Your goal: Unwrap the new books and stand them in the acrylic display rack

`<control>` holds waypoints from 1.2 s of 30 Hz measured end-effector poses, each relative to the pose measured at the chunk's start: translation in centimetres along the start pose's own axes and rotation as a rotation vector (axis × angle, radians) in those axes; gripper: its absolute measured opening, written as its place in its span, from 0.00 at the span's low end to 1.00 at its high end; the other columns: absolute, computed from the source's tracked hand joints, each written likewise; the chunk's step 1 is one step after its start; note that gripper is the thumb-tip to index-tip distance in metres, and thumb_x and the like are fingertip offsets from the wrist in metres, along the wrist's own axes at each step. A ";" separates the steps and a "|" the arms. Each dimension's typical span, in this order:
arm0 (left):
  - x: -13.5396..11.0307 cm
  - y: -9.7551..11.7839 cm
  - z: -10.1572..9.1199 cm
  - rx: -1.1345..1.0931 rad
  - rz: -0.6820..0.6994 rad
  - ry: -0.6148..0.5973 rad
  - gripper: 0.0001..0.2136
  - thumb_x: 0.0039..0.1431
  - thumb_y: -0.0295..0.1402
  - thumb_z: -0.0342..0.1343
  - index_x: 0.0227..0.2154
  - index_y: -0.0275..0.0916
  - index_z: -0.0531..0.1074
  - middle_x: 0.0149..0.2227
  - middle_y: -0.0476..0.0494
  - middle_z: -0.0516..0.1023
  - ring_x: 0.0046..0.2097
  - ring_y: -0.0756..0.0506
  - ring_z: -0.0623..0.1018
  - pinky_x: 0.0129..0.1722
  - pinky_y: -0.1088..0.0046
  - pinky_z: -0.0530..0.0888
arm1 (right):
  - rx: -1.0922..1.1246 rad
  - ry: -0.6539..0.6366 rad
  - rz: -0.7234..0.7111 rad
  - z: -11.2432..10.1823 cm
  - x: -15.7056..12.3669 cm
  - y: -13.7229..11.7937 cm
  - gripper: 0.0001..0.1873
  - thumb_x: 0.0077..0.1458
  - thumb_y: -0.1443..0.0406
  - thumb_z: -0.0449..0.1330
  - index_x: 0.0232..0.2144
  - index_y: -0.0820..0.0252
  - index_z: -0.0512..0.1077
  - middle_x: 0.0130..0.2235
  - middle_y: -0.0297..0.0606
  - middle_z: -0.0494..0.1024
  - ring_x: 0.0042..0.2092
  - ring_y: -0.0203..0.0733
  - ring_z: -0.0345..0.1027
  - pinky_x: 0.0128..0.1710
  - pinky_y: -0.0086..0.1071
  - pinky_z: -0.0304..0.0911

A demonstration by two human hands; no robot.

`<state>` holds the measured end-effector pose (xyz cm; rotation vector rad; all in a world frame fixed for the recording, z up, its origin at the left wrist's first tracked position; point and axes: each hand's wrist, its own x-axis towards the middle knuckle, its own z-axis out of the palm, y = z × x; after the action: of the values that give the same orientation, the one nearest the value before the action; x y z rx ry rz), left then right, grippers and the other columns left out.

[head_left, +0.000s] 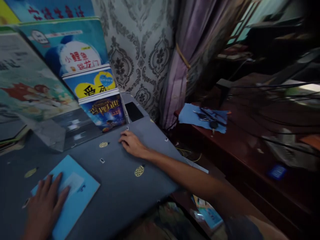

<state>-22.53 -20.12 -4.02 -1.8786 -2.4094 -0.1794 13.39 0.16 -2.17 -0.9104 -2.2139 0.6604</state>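
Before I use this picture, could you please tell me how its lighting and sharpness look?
In the head view, lighting is dim, with glints on the glossy bookstand; in the head view, the lit blue display is blurred, while the right hand looks clearer; in the head view, a pale patch on the blue booklet may be glare or print.

You have a purple curtain (175, 88) beside patterned grey wallpaper (140, 43) at upper centre. Right of centre lies a blue sheet (187, 114).
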 end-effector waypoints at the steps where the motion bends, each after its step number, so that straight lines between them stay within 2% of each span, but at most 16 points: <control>1: 0.1 1.1 -0.5 -0.029 -0.018 0.020 0.35 0.60 0.53 0.39 0.69 0.48 0.56 0.71 0.41 0.57 0.71 0.28 0.54 0.63 0.41 0.63 | 0.010 0.006 0.000 0.1 0.0 0.1 0.12 0.58 0.75 0.56 0.39 0.60 0.77 0.50 0.44 0.72 0.55 0.46 0.66 0.59 0.44 0.61; 4: 0.3 3.5 -1.6 -0.092 -0.026 0.017 0.34 0.62 0.52 0.39 0.67 0.43 0.61 0.70 0.36 0.58 0.72 0.29 0.53 0.65 0.40 0.58 | 0.026 0.015 -0.006 0.3 0.0 0.3 0.12 0.58 0.75 0.56 0.39 0.60 0.77 0.49 0.44 0.72 0.55 0.46 0.66 0.58 0.44 0.62; 7: 0.4 4.8 -1.9 -0.114 -0.008 -0.011 0.30 0.64 0.49 0.41 0.66 0.44 0.61 0.71 0.37 0.57 0.73 0.32 0.50 0.66 0.41 0.56 | 0.022 0.017 -0.016 0.4 0.0 0.4 0.13 0.58 0.76 0.56 0.40 0.60 0.77 0.49 0.44 0.73 0.54 0.46 0.67 0.58 0.44 0.63; 13: 1.4 7.4 -1.6 -0.120 0.100 -0.039 0.29 0.66 0.48 0.44 0.67 0.44 0.61 0.72 0.38 0.54 0.73 0.32 0.49 0.67 0.42 0.55 | 0.028 0.030 -0.022 0.3 -0.1 0.3 0.14 0.58 0.76 0.56 0.40 0.60 0.78 0.50 0.45 0.73 0.54 0.47 0.68 0.56 0.44 0.64; 22: 3.6 11.6 -1.2 -0.164 0.261 -0.029 0.29 0.69 0.51 0.41 0.68 0.45 0.59 0.72 0.36 0.52 0.73 0.31 0.47 0.67 0.39 0.52 | 0.043 0.052 -0.026 0.3 0.0 0.3 0.14 0.58 0.75 0.55 0.40 0.60 0.78 0.49 0.46 0.75 0.53 0.47 0.70 0.55 0.42 0.65; 31: 5.5 15.4 -1.4 -0.151 0.383 -0.054 0.29 0.70 0.53 0.39 0.68 0.47 0.56 0.73 0.38 0.52 0.73 0.33 0.47 0.67 0.40 0.53 | 0.050 0.140 -0.059 0.3 0.0 0.3 0.17 0.58 0.76 0.53 0.42 0.59 0.78 0.49 0.45 0.79 0.52 0.46 0.73 0.54 0.41 0.67; 36: 6.6 16.9 -1.3 -0.140 0.440 -0.089 0.30 0.69 0.54 0.39 0.68 0.48 0.56 0.73 0.39 0.50 0.73 0.33 0.47 0.67 0.41 0.53 | 0.033 0.171 -0.062 -0.1 0.0 -0.1 0.17 0.58 0.75 0.52 0.42 0.58 0.78 0.48 0.44 0.80 0.51 0.47 0.73 0.55 0.44 0.67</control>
<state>-7.79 -9.92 -1.08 -2.4691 -2.0077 -0.2421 13.40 0.15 -2.08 -0.8463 -2.0652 0.5667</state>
